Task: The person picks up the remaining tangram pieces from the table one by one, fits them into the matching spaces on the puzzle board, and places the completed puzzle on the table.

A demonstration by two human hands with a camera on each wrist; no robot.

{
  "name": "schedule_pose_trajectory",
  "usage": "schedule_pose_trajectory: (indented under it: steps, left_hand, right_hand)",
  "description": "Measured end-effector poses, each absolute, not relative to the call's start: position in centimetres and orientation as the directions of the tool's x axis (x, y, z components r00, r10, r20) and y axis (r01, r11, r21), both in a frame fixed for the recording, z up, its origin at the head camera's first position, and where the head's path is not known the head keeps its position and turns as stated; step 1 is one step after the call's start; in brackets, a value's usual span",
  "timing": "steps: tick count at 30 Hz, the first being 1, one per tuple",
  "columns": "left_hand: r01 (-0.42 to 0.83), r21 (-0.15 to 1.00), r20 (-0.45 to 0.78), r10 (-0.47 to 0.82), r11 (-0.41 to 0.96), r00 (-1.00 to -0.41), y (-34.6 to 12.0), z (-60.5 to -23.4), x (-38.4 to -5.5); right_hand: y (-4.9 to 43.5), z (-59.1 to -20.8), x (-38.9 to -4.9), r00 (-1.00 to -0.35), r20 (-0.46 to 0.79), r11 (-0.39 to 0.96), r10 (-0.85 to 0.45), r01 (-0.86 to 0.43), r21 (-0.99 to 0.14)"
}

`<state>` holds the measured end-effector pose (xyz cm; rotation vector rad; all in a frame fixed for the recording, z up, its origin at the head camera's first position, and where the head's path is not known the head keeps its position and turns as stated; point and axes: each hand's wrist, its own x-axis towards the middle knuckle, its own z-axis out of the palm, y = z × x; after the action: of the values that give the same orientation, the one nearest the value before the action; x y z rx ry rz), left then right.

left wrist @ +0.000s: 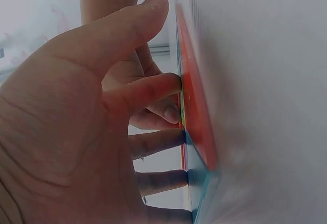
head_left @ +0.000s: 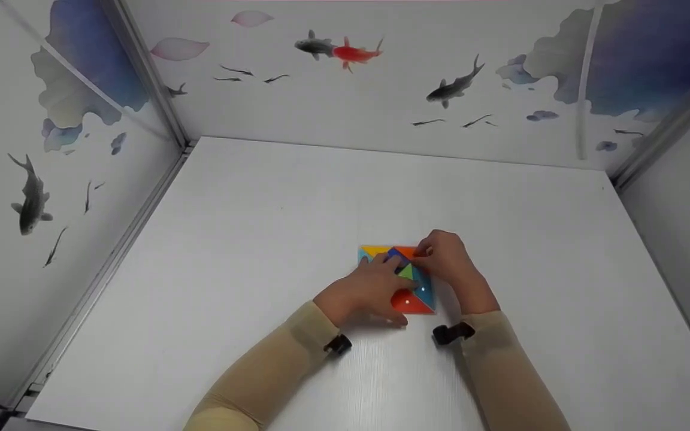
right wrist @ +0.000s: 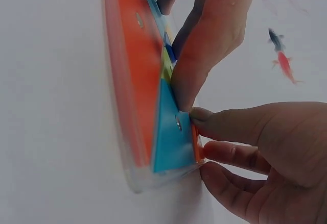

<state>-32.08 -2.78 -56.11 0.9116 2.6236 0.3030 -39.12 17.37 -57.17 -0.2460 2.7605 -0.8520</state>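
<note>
A colourful tangram puzzle lies in a shallow clear tray [right wrist: 134, 185] on the table. Its red-orange piece [head_left: 414, 306] sits nearest the person, with a light-blue triangle [right wrist: 173, 145] to the right. Yellow [head_left: 374, 249], dark-blue [head_left: 397, 255] and green [head_left: 406, 272] pieces show between the fingers. My left hand [head_left: 372, 288] spreads over the puzzle, fingertips pressing on the pieces and thumb held off to the near side. At the far right corner, my right hand [head_left: 445, 258] pinches an orange piece [right wrist: 199, 145] at its edge between thumb and fingers.
White table [head_left: 249, 239] surrounds the puzzle on all sides. Panels painted with fish [head_left: 453, 90] stand along its back, left and right edges. Each wrist wears a black camera mount, one on the left sleeve [head_left: 338, 345] and one on the right [head_left: 453, 333].
</note>
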Motion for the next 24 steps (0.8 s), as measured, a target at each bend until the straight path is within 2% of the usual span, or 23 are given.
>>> schedule_pose_trajectory:
  steps: [24]
  left_hand:
    - [0.580, 0.297, -0.229, 0.646, 0.759, -0.728, -2.91, -56.19, -32.13]
  right_hand:
    - [17.87, -56.86, -39.26, -0.948, -0.197, 0.798, -0.249, -0.086, -0.597]
